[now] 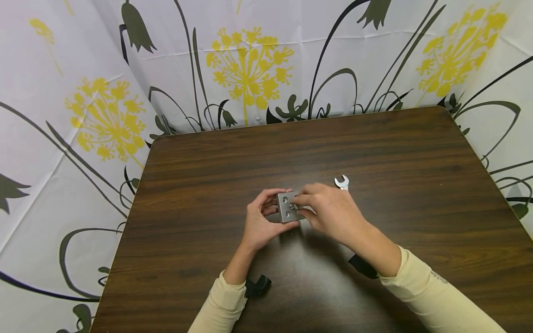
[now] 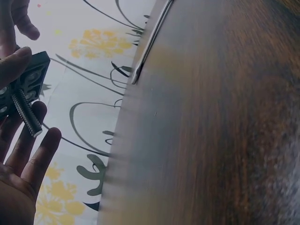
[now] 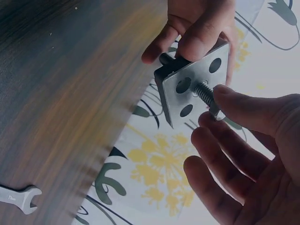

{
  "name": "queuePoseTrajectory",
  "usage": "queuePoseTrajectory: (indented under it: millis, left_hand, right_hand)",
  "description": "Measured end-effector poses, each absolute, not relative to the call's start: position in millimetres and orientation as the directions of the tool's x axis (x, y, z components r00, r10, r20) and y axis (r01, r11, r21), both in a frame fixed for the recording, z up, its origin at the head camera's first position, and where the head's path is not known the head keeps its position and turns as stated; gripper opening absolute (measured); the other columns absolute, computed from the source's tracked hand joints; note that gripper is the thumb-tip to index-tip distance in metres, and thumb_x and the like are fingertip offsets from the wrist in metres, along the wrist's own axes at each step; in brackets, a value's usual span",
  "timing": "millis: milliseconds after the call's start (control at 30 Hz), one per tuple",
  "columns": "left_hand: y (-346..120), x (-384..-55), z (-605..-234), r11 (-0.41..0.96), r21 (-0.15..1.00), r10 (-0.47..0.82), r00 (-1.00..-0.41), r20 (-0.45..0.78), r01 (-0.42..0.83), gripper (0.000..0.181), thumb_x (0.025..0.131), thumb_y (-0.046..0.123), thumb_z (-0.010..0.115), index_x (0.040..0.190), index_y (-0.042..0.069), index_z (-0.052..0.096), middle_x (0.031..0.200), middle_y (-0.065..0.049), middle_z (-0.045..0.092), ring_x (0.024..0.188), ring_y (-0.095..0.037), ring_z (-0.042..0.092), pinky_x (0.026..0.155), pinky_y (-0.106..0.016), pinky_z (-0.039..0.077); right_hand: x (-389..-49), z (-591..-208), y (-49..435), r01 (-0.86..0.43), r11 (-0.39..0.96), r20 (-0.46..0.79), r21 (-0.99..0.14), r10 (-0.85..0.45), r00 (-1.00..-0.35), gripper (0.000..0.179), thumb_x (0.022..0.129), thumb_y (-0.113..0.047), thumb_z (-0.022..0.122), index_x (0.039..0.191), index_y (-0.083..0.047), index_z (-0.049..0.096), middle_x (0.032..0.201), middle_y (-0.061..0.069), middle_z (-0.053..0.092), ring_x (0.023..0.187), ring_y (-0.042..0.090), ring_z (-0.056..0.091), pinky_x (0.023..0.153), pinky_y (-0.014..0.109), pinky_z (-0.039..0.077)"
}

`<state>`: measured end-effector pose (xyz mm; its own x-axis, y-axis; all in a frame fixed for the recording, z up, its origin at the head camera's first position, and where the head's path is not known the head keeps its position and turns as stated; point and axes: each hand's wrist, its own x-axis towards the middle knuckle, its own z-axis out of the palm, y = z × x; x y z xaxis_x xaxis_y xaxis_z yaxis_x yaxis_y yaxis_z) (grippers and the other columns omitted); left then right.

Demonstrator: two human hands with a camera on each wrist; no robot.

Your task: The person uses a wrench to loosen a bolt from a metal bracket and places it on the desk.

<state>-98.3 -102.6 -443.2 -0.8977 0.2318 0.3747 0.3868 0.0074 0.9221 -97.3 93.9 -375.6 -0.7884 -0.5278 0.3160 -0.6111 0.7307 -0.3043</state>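
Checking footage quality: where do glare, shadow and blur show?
Head view: pale glare on the wood-grain table, shadow below the metal block; left wrist view: block dark against bright floral fabric, table grain blurry; right wrist view: bolt threads fairly distinct, hazy yellow reflection on the table.

A bolt [image 3: 205, 95] runs through a holed metal plate [image 3: 199, 75].

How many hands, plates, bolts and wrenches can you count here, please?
Hands: 2 (left hand holding the plate, right hand at the bolt)
Plates: 1
Bolts: 1, in the plate
Wrenches: 1 (the wrench on the table)
Total: 5
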Motion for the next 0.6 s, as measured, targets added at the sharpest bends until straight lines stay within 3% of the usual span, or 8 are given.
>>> queuePoseTrajectory:
  millis: [100,267,400,500,600]
  left_hand:
    - [-101.4,-98.5,-443.4,0.006,0.923,0.230,-0.898,0.374,0.386,0.069,0.060,-0.013,0.088,0.121,-0.006,0.057,0.120,-0.018,0.067,0.100,-0.027,0.067,0.077,-0.052,0.055]
    - [-100.9,-98.4,-442.5,0.006,0.921,0.227,-0.898,0.377,0.389,0.068,0.059,-0.013,0.089,0.120,-0.006,0.058,0.120,-0.018,0.067,0.100,-0.028,0.067,0.077,-0.053,0.054]
    - [-100.6,-98.4,-442.4,0.006,0.920,0.229,-0.896,0.380,0.391,0.069,0.059,-0.013,0.088,0.121,-0.006,0.058,0.120,-0.019,0.066,0.101,-0.027,0.067,0.077,-0.052,0.054]
    - [-100.4,-98.1,-442.7,0.002,0.920,0.233,-0.894,0.382,0.393,0.069,0.060,-0.013,0.088,0.121,-0.005,0.057,0.120,-0.020,0.066,0.101,-0.027,0.067,0.077,-0.053,0.054]
    - [-100.1,-97.7,-442.9,-0.001,0.920,0.234,-0.894,0.381,0.392,0.069,0.060,-0.013,0.088,0.121,-0.005,0.058,0.120,-0.019,0.066,0.101,-0.027,0.067,0.077,-0.055,0.054]
  right_hand:
    - [-97.2,-375.8,94.3,-0.599,0.741,0.328,-0.303,-0.509,-0.796,0.029,0.081,-0.031,0.081,0.108,-0.019,0.077,0.098,-0.004,0.070,0.081,0.014,0.066,0.051,0.032,0.048]
    - [-98.3,-376.7,93.4,-0.536,0.774,0.316,-0.337,-0.443,-0.839,0.026,0.085,-0.040,0.076,0.100,-0.018,0.078,0.081,-0.007,0.070,0.059,0.009,0.058,0.042,0.027,0.038]
    - [-98.0,-376.9,95.0,-0.576,0.751,0.303,-0.323,-0.495,-0.814,0.020,0.084,-0.030,0.080,0.100,-0.019,0.078,0.085,-0.007,0.069,0.071,0.012,0.062,0.050,0.031,0.047]
    - [-97.8,-376.7,95.7,-0.616,0.727,0.302,-0.303,-0.540,-0.785,0.027,0.081,-0.026,0.082,0.107,-0.020,0.077,0.097,-0.005,0.069,0.085,0.015,0.065,0.057,0.034,0.052]
    - [-97.9,-376.1,95.4,-0.603,0.740,0.308,-0.300,-0.523,-0.795,0.031,0.082,-0.033,0.081,0.109,-0.019,0.076,0.099,-0.003,0.070,0.082,0.014,0.066,0.053,0.032,0.050]
